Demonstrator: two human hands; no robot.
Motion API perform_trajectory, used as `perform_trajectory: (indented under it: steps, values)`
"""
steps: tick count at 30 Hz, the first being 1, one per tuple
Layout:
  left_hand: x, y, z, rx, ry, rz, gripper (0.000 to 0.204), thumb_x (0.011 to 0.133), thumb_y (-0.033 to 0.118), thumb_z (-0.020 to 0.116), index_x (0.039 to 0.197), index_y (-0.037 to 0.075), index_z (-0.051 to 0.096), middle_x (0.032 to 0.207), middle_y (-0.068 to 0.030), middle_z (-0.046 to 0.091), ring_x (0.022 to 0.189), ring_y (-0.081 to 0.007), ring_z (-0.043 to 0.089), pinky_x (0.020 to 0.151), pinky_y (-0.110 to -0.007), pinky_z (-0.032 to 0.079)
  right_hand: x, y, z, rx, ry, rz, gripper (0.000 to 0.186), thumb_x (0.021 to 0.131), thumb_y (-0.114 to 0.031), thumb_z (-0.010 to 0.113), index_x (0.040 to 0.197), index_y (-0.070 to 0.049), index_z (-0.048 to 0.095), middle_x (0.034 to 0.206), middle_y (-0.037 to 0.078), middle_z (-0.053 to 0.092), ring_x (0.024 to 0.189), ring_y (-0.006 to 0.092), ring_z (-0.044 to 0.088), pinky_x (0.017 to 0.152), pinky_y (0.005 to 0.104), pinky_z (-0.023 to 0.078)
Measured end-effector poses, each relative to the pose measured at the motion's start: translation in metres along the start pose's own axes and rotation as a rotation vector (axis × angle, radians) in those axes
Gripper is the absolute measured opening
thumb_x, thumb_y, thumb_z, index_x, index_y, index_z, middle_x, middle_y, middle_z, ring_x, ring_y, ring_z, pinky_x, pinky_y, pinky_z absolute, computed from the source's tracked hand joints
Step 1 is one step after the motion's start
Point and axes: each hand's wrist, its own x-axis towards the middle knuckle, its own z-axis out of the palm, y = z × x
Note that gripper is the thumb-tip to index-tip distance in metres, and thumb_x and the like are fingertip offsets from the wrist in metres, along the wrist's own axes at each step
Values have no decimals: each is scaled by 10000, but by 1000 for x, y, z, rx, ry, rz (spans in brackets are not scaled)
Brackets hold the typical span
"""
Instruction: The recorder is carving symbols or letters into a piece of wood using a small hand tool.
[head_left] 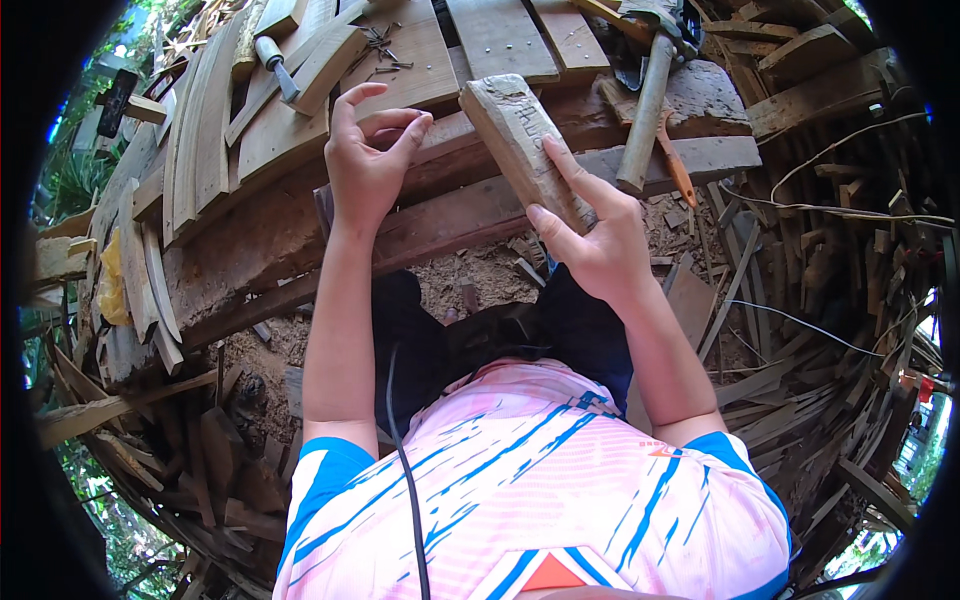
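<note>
My right hand (598,232) grips the lower end of a rough wooden block (515,135), fingers along its right edge and thumb on the near side. Dark handwriting marks the block's upper face, and it tilts up and away to the left over the workbench (440,230). To its left, my left hand (370,160) is raised with thumb and index fingertip pressed together and the other fingers curled. Whatever the pinch may hold is too small to make out. Several loose nails (385,50) lie on a plank (415,75) just beyond that hand.
A chisel (275,65) rests among boards at the far left. A wooden-handled tool (648,110) and an orange-handled one (676,165) lie at the bench's right. A black-headed hammer (117,103) is at the left edge. Scrap wood (790,400) is heaped on both sides.
</note>
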Motion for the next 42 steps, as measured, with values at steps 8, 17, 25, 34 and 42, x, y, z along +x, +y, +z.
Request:
perform_trajectory:
  steps: [8, 17, 25, 34, 42]
  values:
    - [-1, 0, 4, 100, -6, 73, 485, 912, 138, 858, 1274, 59, 545, 942, -54, 834, 795, -99, 767, 745, -228, 576, 0, 5, 1, -15, 28, -46, 698, 866, -231, 808, 1519, -90, 604, 1035, 268, 752, 939, 385, 752, 884, 415, 572]
    - [-2, -6, 7, 127, 14, 112, 515, 903, 166, 869, 1278, 69, 530, 930, -36, 833, 732, -99, 752, 708, -234, 564, 2, -9, -1, -45, 67, -196, 753, 850, -225, 815, 1551, -99, 571, 1052, 262, 746, 929, 396, 745, 865, 432, 580]
    - [-3, -10, 5, 193, 54, 151, 599, 847, 182, 903, 1278, 68, 503, 915, -52, 826, 717, -128, 765, 668, -238, 565, 10, -25, 6, -147, -91, -163, 770, 820, -190, 819, 1550, -133, 584, 1060, 231, 722, 896, 406, 712, 836, 455, 587]
    - [0, -11, 5, 235, 38, 162, 543, 873, 179, 881, 1242, 65, 498, 913, -43, 827, 679, -134, 752, 663, -247, 566, 12, -34, 5, -101, -1, -227, 722, 844, -175, 808, 1514, -12, 595, 1193, 254, 756, 1054, 311, 754, 967, 378, 548]
    - [-1, 2, 4, 16, -37, 22, 510, 931, 82, 839, 1291, 18, 484, 979, -103, 819, 874, -105, 752, 804, -240, 585, 4, -13, -2, 78, 45, 8, 700, 871, -224, 802, 1519, -53, 596, 1054, 273, 755, 962, 360, 762, 909, 394, 561]
